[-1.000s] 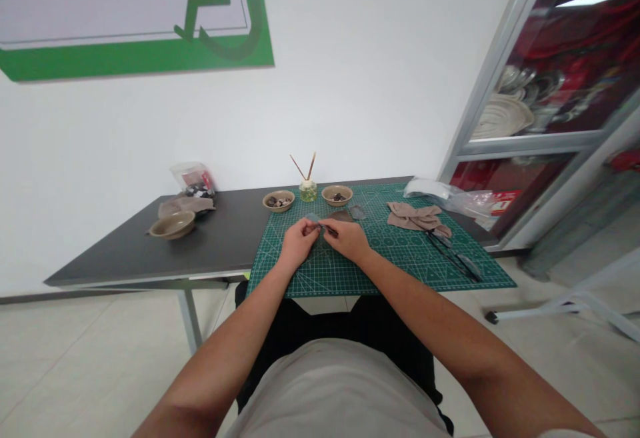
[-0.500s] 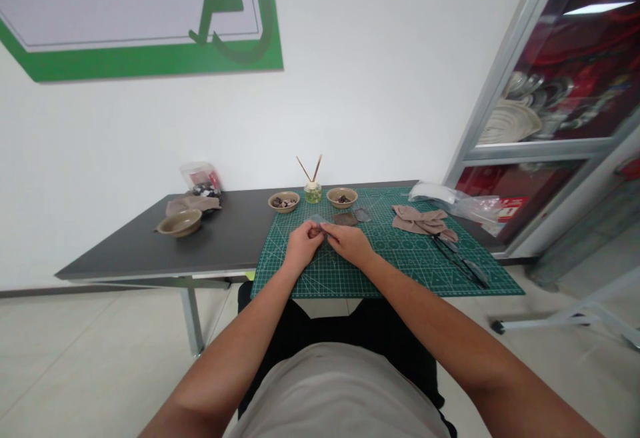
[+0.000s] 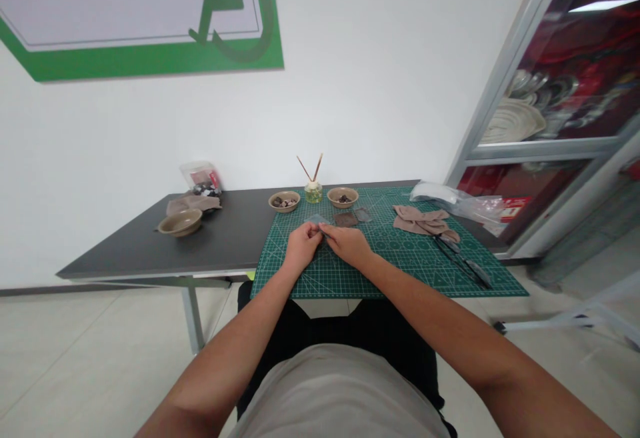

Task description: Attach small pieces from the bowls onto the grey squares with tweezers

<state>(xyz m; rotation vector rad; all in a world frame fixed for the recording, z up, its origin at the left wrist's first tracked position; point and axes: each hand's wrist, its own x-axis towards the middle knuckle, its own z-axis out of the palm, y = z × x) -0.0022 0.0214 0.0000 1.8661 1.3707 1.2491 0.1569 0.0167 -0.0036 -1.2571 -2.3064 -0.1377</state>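
Observation:
My left hand (image 3: 303,245) and my right hand (image 3: 349,243) meet fingertip to fingertip over the green cutting mat (image 3: 320,279). Both are closed, with thumbs and forefingers pinched together around something small that my fingers mostly hide. Just beyond the fingertips a small clear, greyish flat piece (image 3: 315,219) lies on the mat. Right of it are a brown square pad (image 3: 346,219) and a grey translucent square (image 3: 363,214). Two tan bowls stand farther back: the left bowl (image 3: 285,202) holds dark and pale bits, the right bowl (image 3: 343,198) dark bits.
A glass jar (image 3: 313,192) with two sticks stands between the bowls. To the right lie a brown cloth (image 3: 425,221), a pair of glasses (image 3: 465,263) and a plastic bag (image 3: 455,199). Another bowl (image 3: 181,223), a cloth and a clear container (image 3: 201,178) sit on the left.
My hands stay together in nearly the same place, with the fingers shifting only slightly. The view has moved a very little.

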